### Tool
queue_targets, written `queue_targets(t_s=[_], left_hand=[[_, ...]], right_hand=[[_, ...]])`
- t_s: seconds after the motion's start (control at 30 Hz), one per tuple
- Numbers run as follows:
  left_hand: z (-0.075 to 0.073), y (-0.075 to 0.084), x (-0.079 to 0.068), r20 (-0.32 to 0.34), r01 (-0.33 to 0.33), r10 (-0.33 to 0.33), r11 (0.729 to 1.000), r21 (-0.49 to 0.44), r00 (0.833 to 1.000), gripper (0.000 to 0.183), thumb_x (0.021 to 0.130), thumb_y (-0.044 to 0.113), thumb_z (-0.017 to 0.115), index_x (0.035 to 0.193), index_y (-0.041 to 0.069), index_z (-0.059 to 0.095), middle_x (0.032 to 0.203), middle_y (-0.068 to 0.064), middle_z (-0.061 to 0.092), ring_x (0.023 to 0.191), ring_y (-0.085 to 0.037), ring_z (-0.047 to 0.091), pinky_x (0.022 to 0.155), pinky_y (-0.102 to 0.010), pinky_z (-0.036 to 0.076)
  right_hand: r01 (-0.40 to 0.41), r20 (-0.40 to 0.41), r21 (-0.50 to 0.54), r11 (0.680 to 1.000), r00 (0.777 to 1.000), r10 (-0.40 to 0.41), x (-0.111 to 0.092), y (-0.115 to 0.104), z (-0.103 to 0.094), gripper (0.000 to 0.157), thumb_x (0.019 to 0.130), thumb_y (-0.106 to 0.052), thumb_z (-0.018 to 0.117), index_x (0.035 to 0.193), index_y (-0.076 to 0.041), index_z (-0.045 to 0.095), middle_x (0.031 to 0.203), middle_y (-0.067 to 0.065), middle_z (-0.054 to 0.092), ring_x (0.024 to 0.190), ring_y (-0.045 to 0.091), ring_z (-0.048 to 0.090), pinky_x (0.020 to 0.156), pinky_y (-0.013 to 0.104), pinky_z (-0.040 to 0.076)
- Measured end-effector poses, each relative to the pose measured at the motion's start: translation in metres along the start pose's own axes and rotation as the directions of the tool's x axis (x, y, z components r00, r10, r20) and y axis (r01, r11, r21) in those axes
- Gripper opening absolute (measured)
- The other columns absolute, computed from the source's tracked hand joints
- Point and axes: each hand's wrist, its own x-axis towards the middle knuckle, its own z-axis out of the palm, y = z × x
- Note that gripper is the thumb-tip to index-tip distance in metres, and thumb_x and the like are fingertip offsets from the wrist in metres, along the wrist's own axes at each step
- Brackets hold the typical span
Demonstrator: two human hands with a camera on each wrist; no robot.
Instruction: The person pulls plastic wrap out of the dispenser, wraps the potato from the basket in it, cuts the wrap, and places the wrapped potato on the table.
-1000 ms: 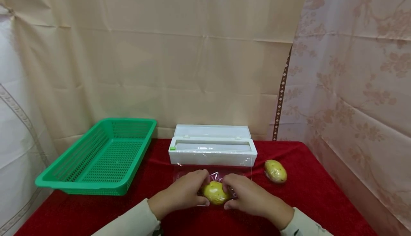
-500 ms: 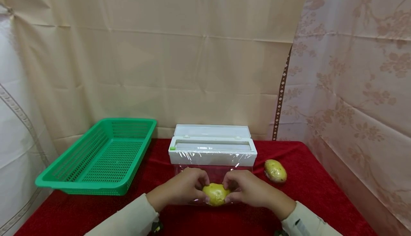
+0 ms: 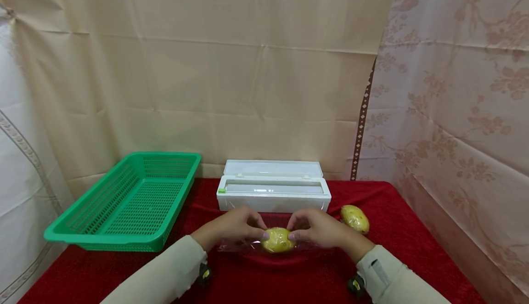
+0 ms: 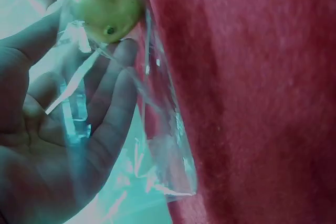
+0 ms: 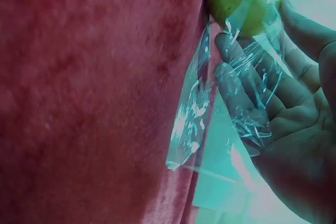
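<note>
A yellow potato [image 3: 278, 240] lies low over the red cloth in front of a white box, partly covered by clear cling film [image 3: 235, 245]. My left hand [image 3: 236, 227] grips its left end, the thumb on the near side and the fingers on the far side. From the right, my right hand [image 3: 317, 229] holds the other end in the same way. Loose, wrinkled film hangs over the fingers of the left hand [image 4: 79, 114] in the left wrist view. Crumpled film [image 5: 191, 116] also trails beside the right hand in the right wrist view.
The white cling film box [image 3: 273, 201] stands behind the hands with its lid up and a roll inside. A film-wrapped potato [image 3: 355, 219] lies to the right. At the left is a green plastic basket [image 3: 165, 230]. Red cloth [image 3: 281, 281] covers the table.
Both hands and the potato have moved slightly away from me, towards the box. Film that glinted across the box front shows less there now, and more of it lies over the potato.
</note>
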Motion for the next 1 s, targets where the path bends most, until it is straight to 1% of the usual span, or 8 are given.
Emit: queue_targets(t_s=[0.1,0.33,0.47,0.53,0.63,0.73,0.83,1.0], left_hand=[[-0.002,-0.003,0.005,-0.018,0.017,-0.017,1.000,-0.006,1.000,0.017,0.091,0.034,0.080,0.096,0.018,0.082,0.085,0.006,0.077,0.073,-0.013,0.067,0.063,-0.034,0.060],[-0.005,0.000,0.013,-0.107,0.070,-0.073,0.997,-0.028,0.992,0.020,0.087,0.032,0.084,0.095,0.014,0.078,0.085,0.002,0.074,0.075,-0.014,0.066,0.067,-0.031,0.056],[-0.007,0.004,0.018,-0.172,0.028,-0.034,0.999,-0.037,0.985,0.022,0.083,0.022,0.088,0.092,0.009,0.072,0.084,0.000,0.073,0.078,-0.013,0.065,0.070,-0.030,0.054],[-0.008,0.006,0.019,-0.181,0.005,-0.012,0.999,-0.039,0.983,0.019,0.082,0.018,0.088,0.089,0.009,0.072,0.081,0.000,0.073,0.076,-0.012,0.066,0.069,-0.029,0.054],[-0.009,0.008,0.020,-0.188,-0.025,0.027,1.000,0.009,0.982,0.010,0.084,0.016,0.086,0.086,0.011,0.077,0.079,0.002,0.075,0.073,-0.009,0.064,0.067,-0.028,0.053],[-0.010,0.007,0.021,-0.203,-0.038,0.058,0.994,0.097,0.977,0.003,0.087,0.017,0.083,0.085,0.016,0.082,0.079,0.006,0.077,0.074,-0.005,0.062,0.068,-0.026,0.052],[-0.010,0.004,0.021,-0.217,-0.033,0.070,0.985,0.169,0.974,0.007,0.091,0.019,0.079,0.085,0.017,0.083,0.079,0.007,0.077,0.073,-0.004,0.060,0.069,-0.027,0.051],[-0.009,0.001,0.017,-0.213,-0.003,0.051,0.976,0.218,0.976,0.019,0.097,0.032,0.071,0.092,0.019,0.084,0.080,0.010,0.076,0.073,-0.005,0.061,0.070,-0.029,0.053]], right_hand=[[0.006,-0.015,0.012,1.000,1.000,-0.006,0.004,0.005,-0.002,0.012,0.096,-0.023,0.075,0.100,-0.012,0.073,0.089,0.000,0.075,0.080,0.007,0.067,0.072,0.025,0.055],[0.024,-0.063,-0.071,0.997,0.998,-0.028,0.011,0.011,-0.007,0.014,0.097,-0.026,0.074,0.101,-0.013,0.076,0.091,-0.004,0.075,0.084,0.006,0.064,0.077,0.025,0.052],[0.029,-0.126,-0.093,0.995,0.991,-0.040,0.014,0.008,-0.007,0.015,0.093,-0.023,0.078,0.098,-0.011,0.072,0.089,-0.004,0.072,0.083,0.009,0.065,0.078,0.027,0.053],[0.019,-0.161,-0.103,0.995,0.986,-0.035,0.016,0.006,-0.006,0.013,0.091,-0.022,0.080,0.094,-0.013,0.071,0.086,-0.005,0.071,0.080,0.009,0.065,0.076,0.027,0.053],[-0.002,-0.197,-0.158,0.987,0.980,-0.030,0.019,0.003,-0.006,0.006,0.091,-0.022,0.080,0.089,-0.021,0.074,0.084,-0.012,0.072,0.079,0.006,0.064,0.076,0.026,0.052],[-0.013,-0.205,-0.221,0.975,0.978,-0.034,0.021,0.001,-0.006,0.004,0.095,-0.023,0.076,0.091,-0.024,0.078,0.086,-0.016,0.073,0.082,0.003,0.064,0.077,0.027,0.052],[-0.012,-0.200,-0.270,0.963,0.979,-0.044,0.022,-0.001,-0.007,0.007,0.097,-0.026,0.073,0.097,-0.023,0.079,0.090,-0.017,0.074,0.086,0.002,0.064,0.080,0.028,0.053],[0.002,-0.146,-0.227,0.974,0.989,-0.036,0.021,-0.004,-0.006,0.020,0.091,-0.030,0.080,0.106,-0.016,0.079,0.092,-0.011,0.076,0.085,0.005,0.068,0.079,0.027,0.056]])
